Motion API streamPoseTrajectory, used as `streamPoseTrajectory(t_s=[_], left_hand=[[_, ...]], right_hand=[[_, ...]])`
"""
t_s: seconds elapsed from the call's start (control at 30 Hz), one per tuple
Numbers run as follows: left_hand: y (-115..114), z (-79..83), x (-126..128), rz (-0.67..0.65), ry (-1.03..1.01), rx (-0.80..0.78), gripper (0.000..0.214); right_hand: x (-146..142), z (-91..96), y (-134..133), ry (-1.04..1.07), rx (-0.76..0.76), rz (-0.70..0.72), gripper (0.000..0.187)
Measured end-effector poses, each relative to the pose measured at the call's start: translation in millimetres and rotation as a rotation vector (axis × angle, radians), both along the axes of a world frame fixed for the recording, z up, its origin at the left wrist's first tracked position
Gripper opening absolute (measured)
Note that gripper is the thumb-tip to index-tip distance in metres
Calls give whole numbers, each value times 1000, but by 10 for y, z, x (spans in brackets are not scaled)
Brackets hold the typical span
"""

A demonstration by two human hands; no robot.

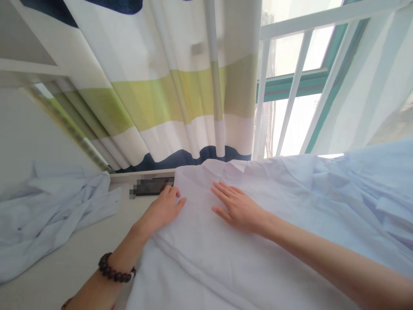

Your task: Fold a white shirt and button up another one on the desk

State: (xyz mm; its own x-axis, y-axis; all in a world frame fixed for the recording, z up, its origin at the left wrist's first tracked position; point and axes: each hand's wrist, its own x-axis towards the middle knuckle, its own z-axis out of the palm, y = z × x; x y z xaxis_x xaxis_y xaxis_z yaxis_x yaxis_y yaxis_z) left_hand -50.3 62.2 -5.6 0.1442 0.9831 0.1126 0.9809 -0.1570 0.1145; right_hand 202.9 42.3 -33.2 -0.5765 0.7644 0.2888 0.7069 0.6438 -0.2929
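A large white cloth (206,254) with soft wrinkles is spread over the surface before me. My right hand (240,209) rests on it palm down, its fingers stretched out and pointing left. At the cloth's left edge lies my left hand (166,204), with bent fingers and the thumb apart from them on the fabric. No pinch of cloth shows between them. A dark flat object (153,186), partly pixelated, lies just beyond that hand, its right end by the cloth edge.
Another crumpled white cloth (54,211) lies at the left on the pale surface (87,254). A curtain with white, green and navy bands (167,94) hangs behind. White railing bars (292,86) stand before a green-framed window at the right. More bunched cloth (374,185) lies below it.
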Motion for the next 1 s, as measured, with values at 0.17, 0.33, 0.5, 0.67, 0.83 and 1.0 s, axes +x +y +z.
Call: streamPoseTrajectory(t_s=[0.17,0.33,0.5,0.67,0.83,1.0], left_hand=[[-77,209,-237,104,-69,-370,44],[-65,353,-462,96,-300,-737,44],[-19,340,-559,34,-350,-841,29],[-73,383,-411,57,-84,-517,24],[-178,268,264,-138,-12,-158,28],[-144,76,1007,-510,25,-70,22]], right_hand=[[-146,-44,-36,-62,-129,66,63],[-96,33,-46,-102,-178,77,62],[-163,34,-62,-100,-167,54,61],[-157,65,-70,-64,-109,6,60],[181,135,-53,-62,-63,-238,51],[809,252,-15,-121,-27,-551,43]])
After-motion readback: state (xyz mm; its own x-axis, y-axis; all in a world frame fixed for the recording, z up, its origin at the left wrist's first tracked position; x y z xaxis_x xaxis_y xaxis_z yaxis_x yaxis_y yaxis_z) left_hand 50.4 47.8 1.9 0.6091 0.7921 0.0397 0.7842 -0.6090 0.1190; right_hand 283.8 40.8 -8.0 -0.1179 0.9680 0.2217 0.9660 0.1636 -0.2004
